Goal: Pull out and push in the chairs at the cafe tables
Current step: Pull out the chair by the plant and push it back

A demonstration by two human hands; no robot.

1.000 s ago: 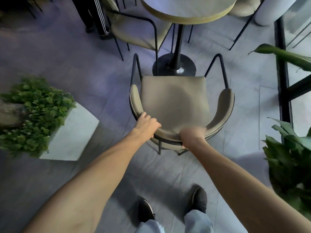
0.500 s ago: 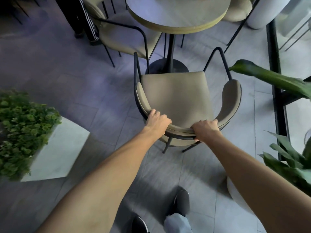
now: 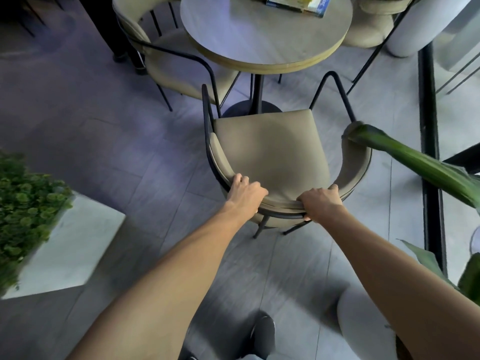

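A beige padded chair (image 3: 270,149) with a black metal frame stands in front of me, its seat facing a round cafe table (image 3: 259,42). The seat's front edge sits near the table's black pedestal base. My left hand (image 3: 244,193) grips the curved backrest on its left side. On the right side of the same backrest my right hand (image 3: 320,202) is closed around the rim and frame. Both arms are stretched forward.
A second beige chair (image 3: 161,55) stands left of the table, a third (image 3: 368,24) behind it. Booklets (image 3: 296,2) lie on the tabletop. A white planter of greenery (image 3: 46,229) sits left, large-leaved plants (image 3: 415,162) right by a black-framed glass wall (image 3: 428,126). A person's dark legs (image 3: 122,42) stand at the top left.
The chair has slid toward the table with both hands on its backrest, and I have stepped forward. More of the tabletop has come into view.
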